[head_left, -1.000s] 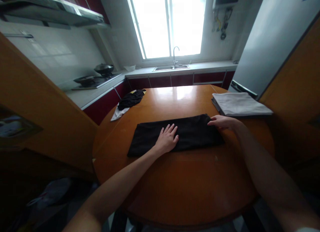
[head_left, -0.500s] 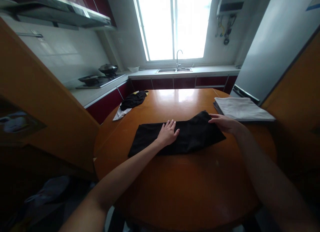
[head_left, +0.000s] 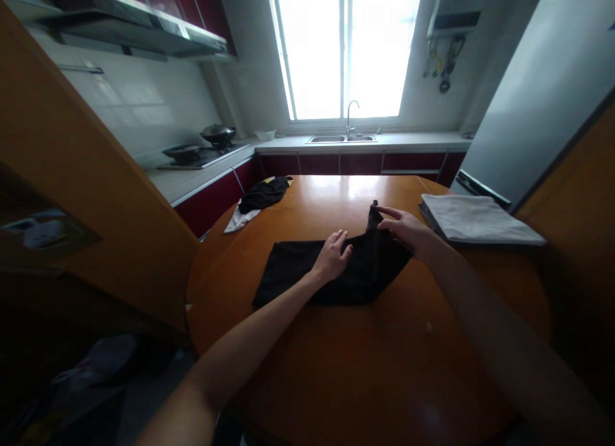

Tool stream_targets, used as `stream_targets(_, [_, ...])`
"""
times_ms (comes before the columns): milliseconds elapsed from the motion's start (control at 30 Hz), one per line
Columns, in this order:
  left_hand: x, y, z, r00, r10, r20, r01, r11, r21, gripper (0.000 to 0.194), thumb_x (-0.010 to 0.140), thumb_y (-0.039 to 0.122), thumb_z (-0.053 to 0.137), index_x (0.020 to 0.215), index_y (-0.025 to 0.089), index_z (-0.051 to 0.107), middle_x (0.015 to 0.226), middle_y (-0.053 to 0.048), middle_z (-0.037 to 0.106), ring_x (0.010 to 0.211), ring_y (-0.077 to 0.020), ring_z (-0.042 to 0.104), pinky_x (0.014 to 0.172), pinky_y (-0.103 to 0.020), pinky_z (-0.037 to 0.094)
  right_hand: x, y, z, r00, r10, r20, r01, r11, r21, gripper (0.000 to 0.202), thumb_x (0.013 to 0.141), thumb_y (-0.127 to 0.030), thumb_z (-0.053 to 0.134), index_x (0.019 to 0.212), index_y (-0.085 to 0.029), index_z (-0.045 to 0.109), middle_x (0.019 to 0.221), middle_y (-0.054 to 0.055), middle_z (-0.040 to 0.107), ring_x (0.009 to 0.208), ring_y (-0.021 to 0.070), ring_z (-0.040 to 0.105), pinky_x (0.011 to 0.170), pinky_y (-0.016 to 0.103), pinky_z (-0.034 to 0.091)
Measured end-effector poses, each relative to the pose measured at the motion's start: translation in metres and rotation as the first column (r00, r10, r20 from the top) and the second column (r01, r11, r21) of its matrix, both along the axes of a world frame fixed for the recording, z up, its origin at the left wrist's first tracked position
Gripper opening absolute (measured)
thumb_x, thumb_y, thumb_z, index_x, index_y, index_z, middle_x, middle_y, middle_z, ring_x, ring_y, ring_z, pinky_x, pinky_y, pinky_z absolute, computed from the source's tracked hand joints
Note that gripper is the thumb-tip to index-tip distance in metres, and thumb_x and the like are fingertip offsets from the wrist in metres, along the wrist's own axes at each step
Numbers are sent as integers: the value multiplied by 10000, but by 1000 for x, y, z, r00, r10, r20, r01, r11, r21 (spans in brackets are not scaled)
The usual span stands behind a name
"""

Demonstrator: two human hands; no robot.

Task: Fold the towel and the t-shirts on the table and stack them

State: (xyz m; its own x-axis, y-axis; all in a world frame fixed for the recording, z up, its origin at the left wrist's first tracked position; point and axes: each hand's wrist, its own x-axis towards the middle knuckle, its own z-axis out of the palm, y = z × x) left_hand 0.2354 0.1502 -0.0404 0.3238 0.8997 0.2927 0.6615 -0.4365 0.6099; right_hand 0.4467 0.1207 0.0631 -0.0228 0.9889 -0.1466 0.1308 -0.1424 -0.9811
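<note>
On table [head_left: 336, 363], black cloth [head_left: 288, 266] runs left-right; right hand [head_left: 409, 231] pinches its lifted right end, bulk lying leftward; left hand [head_left: 332, 258] flat mid-cloth, fingers unclenched.

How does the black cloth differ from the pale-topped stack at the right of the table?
Colour: the black cloth is dark; the stack is pale on top.
Pose: the cloth's right end is raised in the right hand; the stack lies flat.
Contact: both hands touch the cloth, neither the stack.
Shared: both rest on the table.
</note>
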Motion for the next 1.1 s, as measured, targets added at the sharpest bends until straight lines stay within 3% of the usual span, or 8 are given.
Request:
stream_targets(133, [-7,-8,27,822,-9,570,161,963,-217,500,1005,366,430,1465,184,500,1291,-125,641,1020,-227,690,832,-356,588,-53,7,-5,992,2,125,-19,991,131,721,752,-147,642,1460,-151,503,658,-34,611,489,95,504,441,188,379])
stream_targets(233, [-17,-12,36,657,113,746,195,929,-313,531,1003,392,459,1521,279,418,1146,-65,677,809,-160,687,623,-242,549,-89,12,-23,969,-8,248,-55,967,248,715,735,-186,677,1431,-126,521,740,-1,658,579,127,563,500,211,426])
stream_targets(300, [-23,-11,35,620,154,769,162,935,-317,573,983,348,509,1540,322,379,961,-13,678,671,-113,631,554,-190,481,-106,14,-38,947,-31,321,-73,949,306,764,732,-208,694,1462,-141,481,793,18,689,642,156,606,556,236,466])
stream_targets(500, [-28,-2,25,723,88,685,41,985,-170,484,949,285,557,1431,233,557,788,15,650,656,-111,583,616,-198,467,-110,2,-66,942,9,337,-143,915,377,890,781,-202,638,1579,-133,248,770,1,716,673,167,655,640,257,496])
stream_targets(700, [-35,2,27,881,-19,472,107,981,-160,353,877,243,627,1196,148,742,1066,-81,761,898,-191,678,812,-271,526,-67,-12,-83,963,-166,210,20,827,562,361,851,-229,518,1186,-162,635,868,36,708,663,150,616,624,277,495])
stream_targets(800, [-41,4,27,930,-37,366,113,976,-187,380,829,219,683,1198,157,750,1109,-90,764,899,-202,686,846,-302,533,-39,-17,-93,942,-218,256,22,799,601,224,906,-307,517,988,-175,679,914,65,696,725,173,628,635,298,501])
stream_targets(967, [-44,3,28,909,27,416,107,949,-297,477,734,158,758,1212,161,745,1122,-91,763,919,-211,694,845,-315,554,-14,-25,-90,899,-261,351,-87,680,728,209,952,-333,521,980,-213,690,997,73,674,925,222,643,788,361,539])
stream_targets(1100, [-44,-4,42,824,105,556,173,889,-423,594,706,137,764,1296,158,694,1139,-105,758,966,-226,707,830,-310,573,-24,-41,-84,847,-261,463,-237,594,769,309,936,-380,587,1203,-241,657,1202,106,637,1157,276,580,1000,460,503])
